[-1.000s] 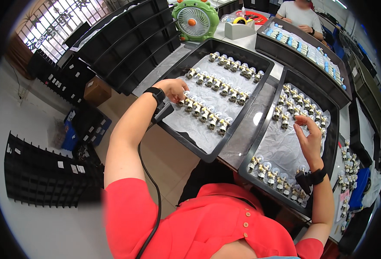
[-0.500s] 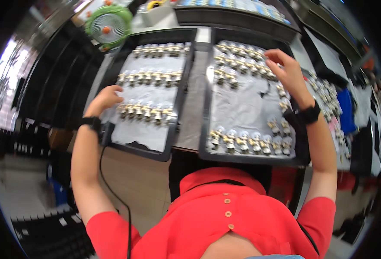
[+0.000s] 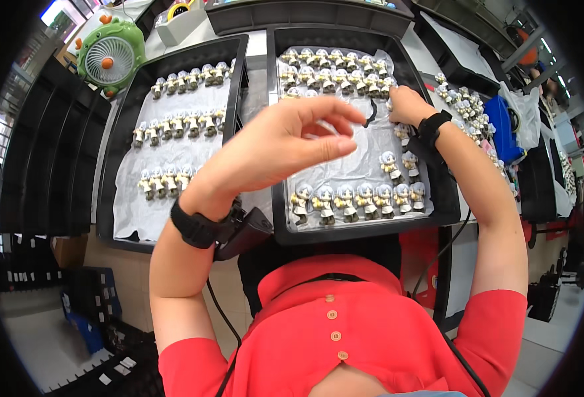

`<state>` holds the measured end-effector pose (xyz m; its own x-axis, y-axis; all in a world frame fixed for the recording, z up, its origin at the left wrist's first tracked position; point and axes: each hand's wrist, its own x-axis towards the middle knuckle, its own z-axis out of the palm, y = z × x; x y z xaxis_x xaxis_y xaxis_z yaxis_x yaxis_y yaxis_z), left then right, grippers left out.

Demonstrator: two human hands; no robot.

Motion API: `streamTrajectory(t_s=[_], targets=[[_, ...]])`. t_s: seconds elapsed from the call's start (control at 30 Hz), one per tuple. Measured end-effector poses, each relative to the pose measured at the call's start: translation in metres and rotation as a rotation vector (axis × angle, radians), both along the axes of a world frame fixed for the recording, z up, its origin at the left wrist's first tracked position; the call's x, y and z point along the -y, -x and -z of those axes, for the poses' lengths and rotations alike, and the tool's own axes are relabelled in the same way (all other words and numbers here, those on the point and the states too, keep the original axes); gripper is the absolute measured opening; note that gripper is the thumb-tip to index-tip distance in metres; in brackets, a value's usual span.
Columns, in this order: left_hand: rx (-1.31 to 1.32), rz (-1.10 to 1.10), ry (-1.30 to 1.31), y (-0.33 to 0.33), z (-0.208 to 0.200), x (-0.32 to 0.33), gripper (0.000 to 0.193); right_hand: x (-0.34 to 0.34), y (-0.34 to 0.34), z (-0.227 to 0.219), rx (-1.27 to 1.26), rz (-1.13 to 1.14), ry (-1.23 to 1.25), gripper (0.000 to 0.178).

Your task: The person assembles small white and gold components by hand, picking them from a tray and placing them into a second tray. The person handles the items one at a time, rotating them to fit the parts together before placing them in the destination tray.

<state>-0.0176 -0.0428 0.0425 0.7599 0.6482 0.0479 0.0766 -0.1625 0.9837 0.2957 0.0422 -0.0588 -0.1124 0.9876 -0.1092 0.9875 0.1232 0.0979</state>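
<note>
Small white-haired figurines (image 3: pixel 346 201) stand in rows along the far and near sides of the right black tray (image 3: pixel 281 198), with a few more by its right wall. My left hand (image 3: pixel 289 142) hovers over this tray's left edge, fingers curled loosely, thumb apart and nothing in it. At the right end of the far rows my right hand (image 3: pixel 409 106) reaches down among figurines. Its fingers are closed together, and whatever they hold is hidden. More figurines (image 3: pixel 179 124) stand in three rows in the left black tray (image 3: pixel 106 198), partly covered by my left arm.
Beyond the left tray sits a green fan (image 3: pixel 111 56). Another dark tray (image 3: pixel 305 16) lies behind the two. Many loose figurines (image 3: pixel 467 106) crowd the table on the right, beside a blue bin (image 3: pixel 502 129). Empty black racks (image 3: pixel 37 145) stand at far left. Cables hang from my wrists.
My left hand has swung right, from the left tray to above the right tray. My right hand has lowered at the end of the far rows and its fingers have closed. The view has shifted.
</note>
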Motion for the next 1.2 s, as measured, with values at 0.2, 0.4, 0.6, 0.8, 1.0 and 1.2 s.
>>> streamTrajectory(t_s=[0.2,0.4,0.6,0.8,1.0,1.2], targets=[[0.006,-0.115,0.112,0.000,0.032,-0.016,0.033,-0.008,-0.002,-0.010,-0.070,0.013,0.011,0.028],[0.103,-0.300,0.229,-0.010,0.048,-0.018,0.048,0.015,0.054,-0.069,-0.637,-0.127,-0.019,0.038],[0.294,-0.411,0.419,-0.016,0.056,-0.018,0.050,0.054,0.113,-0.075,-1.090,-0.305,0.005,0.040],[0.334,-0.425,0.398,-0.016,0.059,-0.020,0.044,0.058,0.107,-0.063,-1.115,-0.416,0.037,0.065],[0.396,-0.371,0.462,-0.014,0.067,-0.025,0.040,0.056,0.106,-0.058,-1.012,-0.545,-0.091,0.072],[0.406,-0.370,0.543,-0.013,0.062,-0.026,0.038,0.052,0.102,-0.047,-1.102,-0.490,-0.035,0.071]])
